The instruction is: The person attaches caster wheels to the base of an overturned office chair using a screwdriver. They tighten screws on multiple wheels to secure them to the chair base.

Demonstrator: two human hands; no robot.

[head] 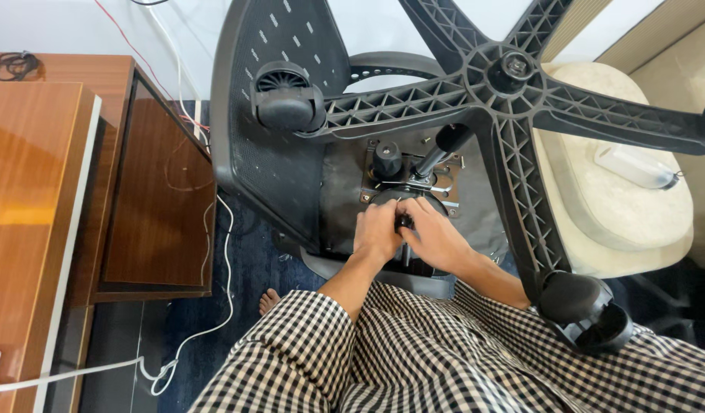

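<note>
Far left: glossy wooden desk point(31, 199), reddish-brown, with a coil of black cable point(14, 64) on the back corner. Just beside it, a darker wooden side panel point(157, 206) leaning open. White cable point(214, 306) snaking down over dark blue carpet point(237, 268) and off to the lower left edge. Thin red wire point(130, 47) running down the white wall behind.

Moving right: office chair tipped over, black mesh backrest point(268, 115) facing up, underside exposed. Caster wheel point(285, 98) hanging off one arm of the black five-star base point(505, 73), ribbed plastic all over. Bare toes point(270, 300) poking out on the carpet below, next to checkered black-and-white trousers point(413, 359) filling the bottom.

Dead centre: metal mechanism plate point(413, 183) under the seat, round black knob point(387, 159) sticking up, black lever handle point(446, 145) angled just right of it. Left hand point(377, 231) and right hand point(435, 235) pressed close together, fingertips meeting on a small black part point(403, 222) low on that plate, both pinching at it. Can't tell exactly what the part is, too hidden by fingers.

Further right: second caster point(586, 310) low down, near the right knee. Behind the base, a cream cushioned seat point(620, 206) with a clear plastic bottle point(635, 167) lying on top.
</note>
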